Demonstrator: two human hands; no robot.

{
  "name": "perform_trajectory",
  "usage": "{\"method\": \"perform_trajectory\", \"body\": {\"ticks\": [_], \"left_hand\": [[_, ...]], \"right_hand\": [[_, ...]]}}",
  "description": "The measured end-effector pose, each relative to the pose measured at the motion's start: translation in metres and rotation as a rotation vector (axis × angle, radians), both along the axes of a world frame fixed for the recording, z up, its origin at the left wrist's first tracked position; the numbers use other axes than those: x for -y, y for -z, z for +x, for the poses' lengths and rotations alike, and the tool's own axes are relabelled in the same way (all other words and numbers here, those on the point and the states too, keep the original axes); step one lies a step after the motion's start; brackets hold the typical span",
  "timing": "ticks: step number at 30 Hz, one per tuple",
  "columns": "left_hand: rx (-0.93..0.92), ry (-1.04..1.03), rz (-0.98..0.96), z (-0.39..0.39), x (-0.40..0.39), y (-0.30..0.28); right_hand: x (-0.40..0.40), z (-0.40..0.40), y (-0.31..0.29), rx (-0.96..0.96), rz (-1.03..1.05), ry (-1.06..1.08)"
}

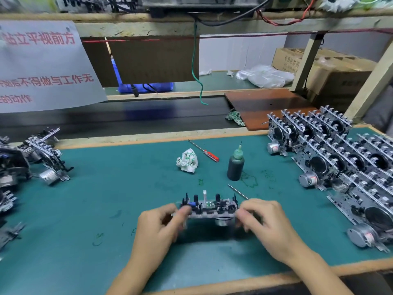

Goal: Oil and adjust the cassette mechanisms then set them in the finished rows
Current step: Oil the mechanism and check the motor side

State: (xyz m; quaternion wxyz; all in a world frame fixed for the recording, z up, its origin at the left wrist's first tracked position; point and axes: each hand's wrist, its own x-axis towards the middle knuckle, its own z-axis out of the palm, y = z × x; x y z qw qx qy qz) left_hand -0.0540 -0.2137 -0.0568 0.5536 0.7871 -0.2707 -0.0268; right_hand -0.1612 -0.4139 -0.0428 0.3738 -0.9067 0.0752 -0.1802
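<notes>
A cassette mechanism (209,208) is held between both hands just above the green mat (119,188), near the front middle. My left hand (158,225) grips its left end with curled fingers. My right hand (264,224) grips its right end and also holds a thin metal tool (238,191) that sticks out up and to the left. A dark oil bottle (235,166) with a needle tip stands upright behind the mechanism. Rows of mechanisms (340,165) stand on edge at the right. A pile of other mechanisms (36,158) lies at the left.
A red-handled screwdriver (204,151) and a crumpled rag (187,160) lie behind the mechanism. A second rag (235,117) sits by a brown board (268,107). A dark conveyor belt (127,118) runs behind the mat. Cardboard boxes (331,75) stand at the back right.
</notes>
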Motion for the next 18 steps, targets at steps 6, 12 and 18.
{"method": "perform_trajectory", "body": {"ticks": [6,12,18], "left_hand": [[-0.244,-0.097,0.083,0.002,0.007,-0.014],[-0.268,-0.106,0.111,0.003,0.009,-0.016],[0.199,-0.295,0.390,0.002,0.004,-0.018]], "right_hand": [[-0.009,0.014,-0.009,-0.191,0.403,0.080],[-0.012,0.015,-0.007,-0.185,0.403,0.125],[0.001,0.007,-0.001,-0.048,0.016,0.180]]}}
